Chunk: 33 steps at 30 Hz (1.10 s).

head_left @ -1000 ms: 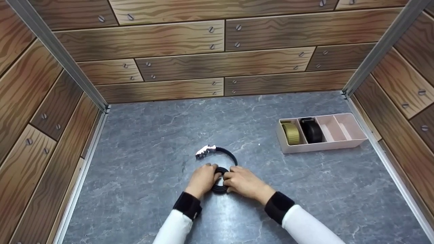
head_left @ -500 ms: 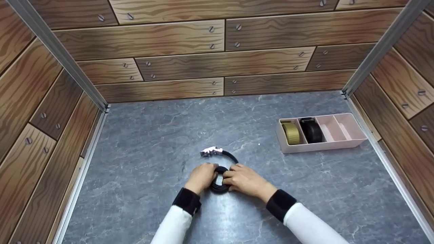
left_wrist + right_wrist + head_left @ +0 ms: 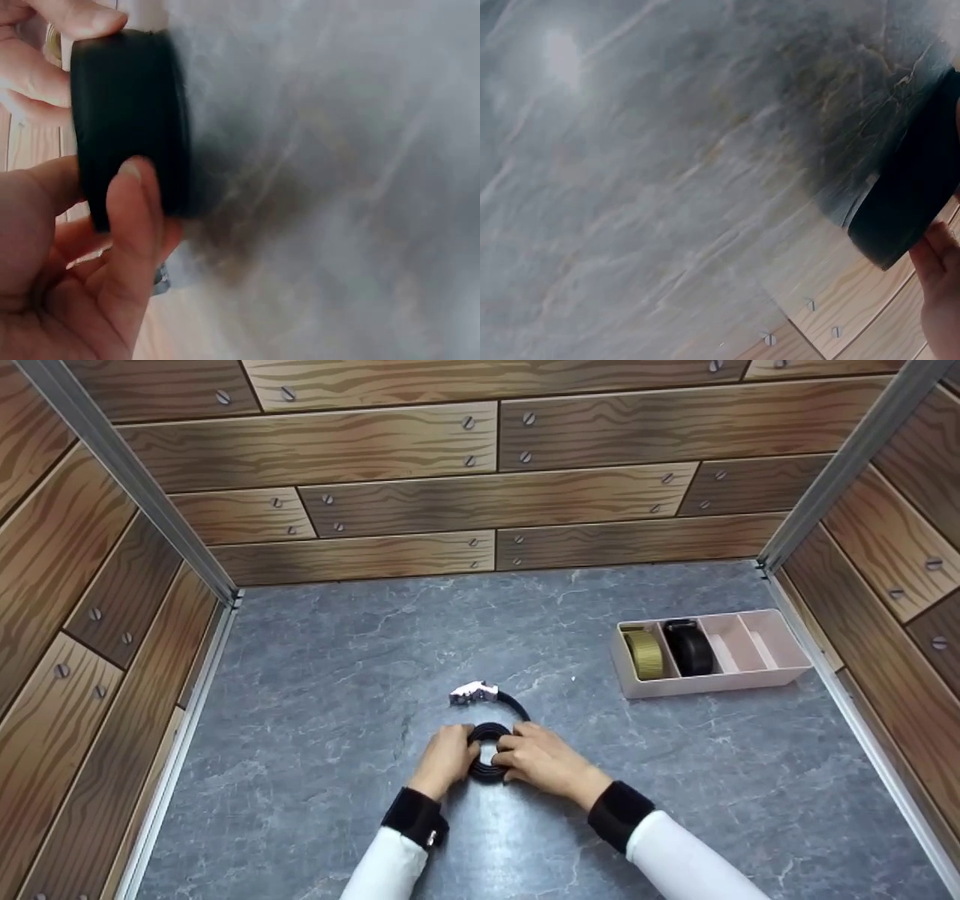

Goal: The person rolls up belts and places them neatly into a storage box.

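Note:
A black belt (image 3: 487, 774) is wound into a coil on the grey tabletop in the head view. Its loose end curves out past the right fingers to a shiny silver buckle (image 3: 474, 693). My left hand (image 3: 444, 761) grips the coil's left side; in the left wrist view its thumb lies across the broad outer face of the belt (image 3: 124, 97). On the opposite side my right hand (image 3: 546, 759) holds the coil, fingertips reaching into the central hole. The right wrist view shows the belt (image 3: 911, 187) on edge at the right, fingers partly cut off by the frame.
A pale pink divided box (image 3: 712, 685) stands at the right by the side wall. It holds a rolled gold belt (image 3: 645, 655) and a rolled black belt (image 3: 691, 651) in its left compartments. Wood-print walls (image 3: 397, 506) enclose the back and sides.
The buckle has shifted right and the free length of belt has shortened as the coil turned. Both hands keep hold of the coil, which sits slightly farther forward.

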Each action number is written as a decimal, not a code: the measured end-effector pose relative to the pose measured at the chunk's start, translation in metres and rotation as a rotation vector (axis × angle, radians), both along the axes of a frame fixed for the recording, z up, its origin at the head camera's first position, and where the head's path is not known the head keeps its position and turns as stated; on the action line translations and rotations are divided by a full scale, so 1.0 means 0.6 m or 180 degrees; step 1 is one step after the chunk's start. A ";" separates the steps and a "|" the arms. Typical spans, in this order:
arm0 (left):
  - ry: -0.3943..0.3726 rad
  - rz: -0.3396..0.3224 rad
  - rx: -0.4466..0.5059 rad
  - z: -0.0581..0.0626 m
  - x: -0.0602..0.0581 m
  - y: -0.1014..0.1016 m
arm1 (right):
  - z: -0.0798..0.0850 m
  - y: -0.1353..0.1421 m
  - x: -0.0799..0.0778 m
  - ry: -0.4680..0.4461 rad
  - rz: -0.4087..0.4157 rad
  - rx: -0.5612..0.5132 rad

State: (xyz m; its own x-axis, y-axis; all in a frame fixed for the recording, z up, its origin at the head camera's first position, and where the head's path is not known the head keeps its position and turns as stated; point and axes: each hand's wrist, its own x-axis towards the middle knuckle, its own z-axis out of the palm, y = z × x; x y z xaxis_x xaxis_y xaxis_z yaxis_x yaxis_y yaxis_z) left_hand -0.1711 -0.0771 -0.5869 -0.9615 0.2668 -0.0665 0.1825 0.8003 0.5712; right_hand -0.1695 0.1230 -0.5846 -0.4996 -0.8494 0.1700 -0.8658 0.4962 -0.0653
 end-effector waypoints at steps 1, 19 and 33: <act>-0.0074 -0.0064 -0.0007 0.004 -0.002 0.000 | 0.001 0.002 -0.001 -0.0068 0.0011 -0.0013; -0.0057 0.0120 -0.0010 0.003 0.009 0.015 | -0.005 0.004 0.001 0.0021 -0.0010 -0.0028; 0.0167 -0.0236 -0.0465 0.015 -0.005 0.015 | 0.004 0.012 -0.003 0.0096 -0.0065 -0.0061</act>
